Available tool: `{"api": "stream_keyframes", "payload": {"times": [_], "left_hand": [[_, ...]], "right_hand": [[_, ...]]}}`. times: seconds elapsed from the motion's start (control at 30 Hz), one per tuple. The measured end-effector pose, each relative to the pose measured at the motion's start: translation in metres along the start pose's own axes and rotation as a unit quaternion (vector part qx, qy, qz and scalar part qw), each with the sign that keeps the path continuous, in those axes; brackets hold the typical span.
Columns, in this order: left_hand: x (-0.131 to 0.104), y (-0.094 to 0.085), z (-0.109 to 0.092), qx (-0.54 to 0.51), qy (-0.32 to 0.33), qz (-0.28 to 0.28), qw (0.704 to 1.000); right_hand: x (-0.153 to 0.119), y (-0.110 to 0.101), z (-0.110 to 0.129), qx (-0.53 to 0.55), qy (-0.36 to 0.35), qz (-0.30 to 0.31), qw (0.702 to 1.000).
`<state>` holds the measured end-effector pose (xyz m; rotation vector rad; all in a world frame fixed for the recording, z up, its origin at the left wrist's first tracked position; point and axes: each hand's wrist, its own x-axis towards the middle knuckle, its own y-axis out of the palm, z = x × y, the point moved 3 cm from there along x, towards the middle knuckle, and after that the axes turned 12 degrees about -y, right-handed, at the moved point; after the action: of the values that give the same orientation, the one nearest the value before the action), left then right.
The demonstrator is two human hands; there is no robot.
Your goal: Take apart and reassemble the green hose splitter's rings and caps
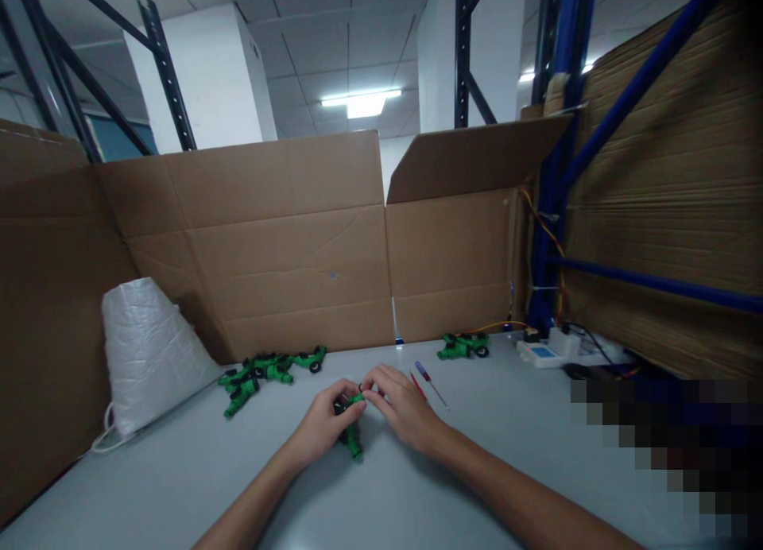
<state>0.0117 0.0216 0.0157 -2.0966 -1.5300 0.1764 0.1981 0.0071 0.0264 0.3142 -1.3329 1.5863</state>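
Observation:
Near the middle of the grey table, my left hand (325, 424) is closed around a small green and black toy part (352, 440), whose green end points down toward me. My right hand (400, 403) meets it from the right, thumb and fingertips pinched at the top of the part. A small dark ring-like piece shows between the fingertips, too small to name surely. Just beyond my right hand lie a screwdriver with a purple handle (423, 370) and a thin red tool (418, 385), partly hidden by the hand.
Several green and black toy pieces (277, 369) lie at the back left, another (463, 346) at the back right. A white wrapped bag (152, 359) stands left. Cardboard walls (286, 256) enclose the table (453, 486); a power strip (542, 354) sits by the blue post (544, 272).

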Motion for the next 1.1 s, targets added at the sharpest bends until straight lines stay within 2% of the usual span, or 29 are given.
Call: {"api": "stream_keyframes", "payload": {"times": [0.6, 1.1], "left_hand": [[0.000, -0.005, 0.000, -0.002, 0.003, -0.042, 0.999], [-0.005, -0.002, -0.012, 0.025, 0.015, -0.029, 0.999]], "right_hand": [[-0.001, 0.001, 0.000, 0.011, 0.009, -0.002, 1.000], [-0.003, 0.003, -0.004, 0.031, 0.016, -0.010, 0.999]]}}
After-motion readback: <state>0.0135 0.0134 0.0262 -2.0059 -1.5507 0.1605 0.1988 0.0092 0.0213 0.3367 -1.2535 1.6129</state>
